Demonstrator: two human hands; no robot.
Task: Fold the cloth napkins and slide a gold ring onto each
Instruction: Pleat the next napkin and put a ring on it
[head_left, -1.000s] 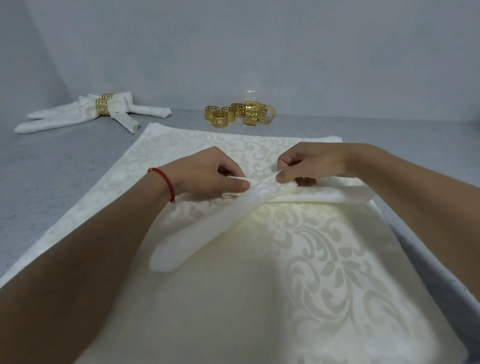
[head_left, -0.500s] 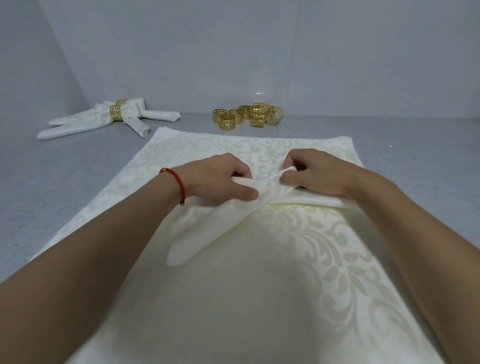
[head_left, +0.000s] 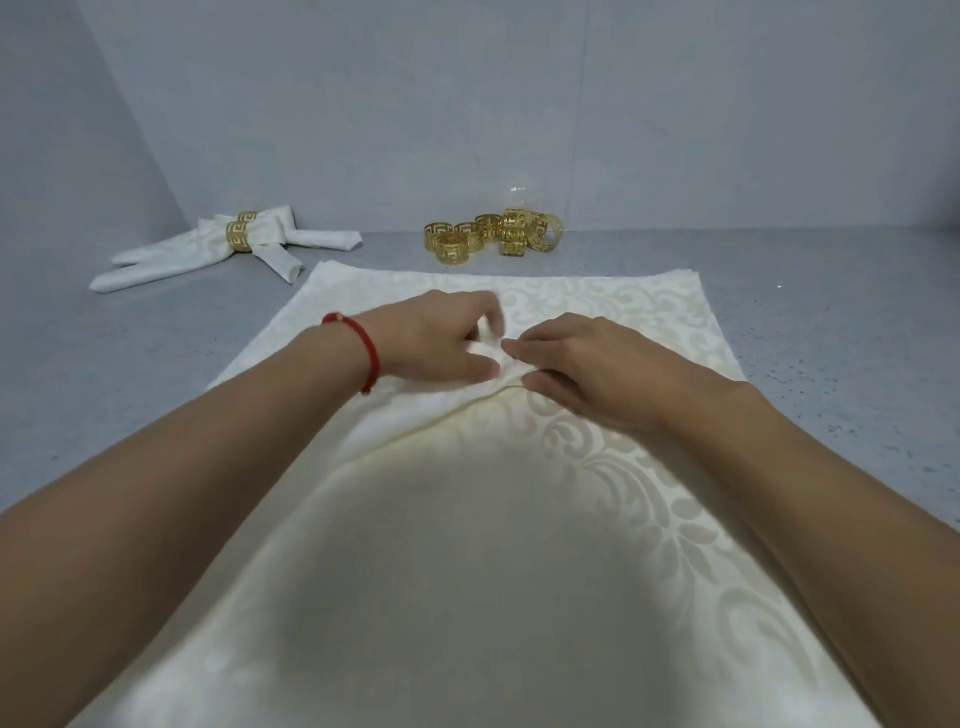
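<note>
Both hands meet over the middle of the cream patterned cloth (head_left: 519, 545) spread on the grey counter (head_left: 104, 374). The left hand (head_left: 441, 338), a red string bracelet (head_left: 358, 343) on its wrist, pinches the bunched centre of a folded napkin (head_left: 415, 415) between thumb and curled fingers. The right hand (head_left: 576, 364) presses on the same bunch, fingers bent around it. Beyond the cloth's far edge sits a cluster of gold rings (head_left: 493, 238). Off its far left corner lie finished napkins (head_left: 208, 249), already ringed.
</note>
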